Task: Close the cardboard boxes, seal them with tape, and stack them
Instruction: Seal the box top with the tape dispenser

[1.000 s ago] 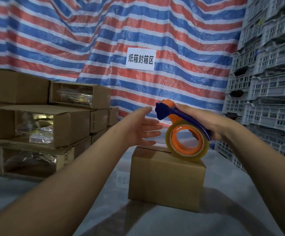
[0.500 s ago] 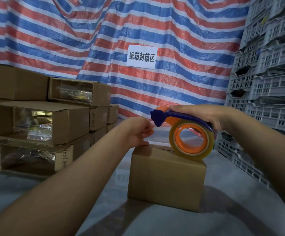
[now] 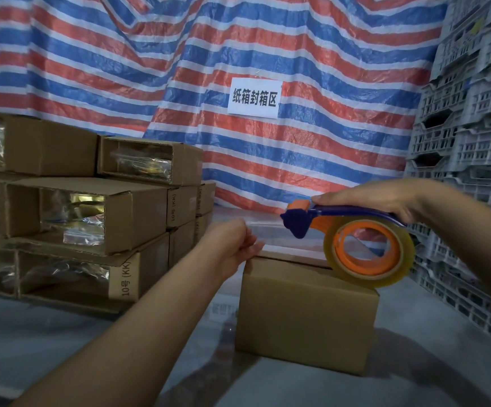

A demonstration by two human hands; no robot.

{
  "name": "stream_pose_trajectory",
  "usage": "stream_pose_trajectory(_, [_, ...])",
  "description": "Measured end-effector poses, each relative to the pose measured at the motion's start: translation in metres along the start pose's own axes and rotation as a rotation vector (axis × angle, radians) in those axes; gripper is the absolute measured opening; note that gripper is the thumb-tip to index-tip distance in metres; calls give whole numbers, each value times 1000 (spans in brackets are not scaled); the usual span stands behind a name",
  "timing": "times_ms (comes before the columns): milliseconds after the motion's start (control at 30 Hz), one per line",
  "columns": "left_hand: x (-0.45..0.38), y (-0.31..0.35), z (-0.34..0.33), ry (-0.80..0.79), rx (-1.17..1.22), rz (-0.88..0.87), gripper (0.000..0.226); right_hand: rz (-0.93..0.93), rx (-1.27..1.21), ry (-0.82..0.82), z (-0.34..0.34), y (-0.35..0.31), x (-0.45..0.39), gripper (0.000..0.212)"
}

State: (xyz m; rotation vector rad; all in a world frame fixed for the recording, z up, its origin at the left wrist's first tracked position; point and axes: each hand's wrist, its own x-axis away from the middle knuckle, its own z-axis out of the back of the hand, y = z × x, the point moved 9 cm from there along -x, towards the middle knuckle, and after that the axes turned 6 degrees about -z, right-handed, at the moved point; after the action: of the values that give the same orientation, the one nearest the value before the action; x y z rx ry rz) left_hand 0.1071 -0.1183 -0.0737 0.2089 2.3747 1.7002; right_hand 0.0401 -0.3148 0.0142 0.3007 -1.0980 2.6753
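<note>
A closed brown cardboard box (image 3: 306,312) stands on the grey surface in front of me. My right hand (image 3: 370,199) grips the blue handle of a tape dispenser (image 3: 369,254) with an orange core and a clear roll; the roll rests on the box's top right edge. A strip of clear tape (image 3: 270,230) stretches from the dispenser's blue head leftwards to my left hand (image 3: 234,243). That hand's fingers are curled at the box's top left edge and pinch the tape end there. The box top is mostly hidden from this low angle.
Left of the box, a stack of cardboard boxes (image 3: 97,218) lies with open ends that show plastic-wrapped contents. Grey plastic crates (image 3: 473,142) rise in a tall pile on the right. A striped tarp with a white sign (image 3: 254,96) hangs behind.
My left hand dropped from open above the box to curled at its top left edge. The dispenser levelled out and moved right, drawing a strip of tape across the box top.
</note>
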Motion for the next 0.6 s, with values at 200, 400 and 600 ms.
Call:
stream_pose_trajectory(200, [0, 5, 39, 70, -387, -112, 22, 13, 195, 8, -16, -22, -5, 41])
stream_pose_trajectory(400, [1, -14, 54, 130, -431, -63, 27, -47, 460, 52, -27, -40, -17, 50])
stream_pose_trajectory(600, [-1, -27, 59, 133, -405, -39, 25, -90, 507, 60, -27, -40, -26, 59])
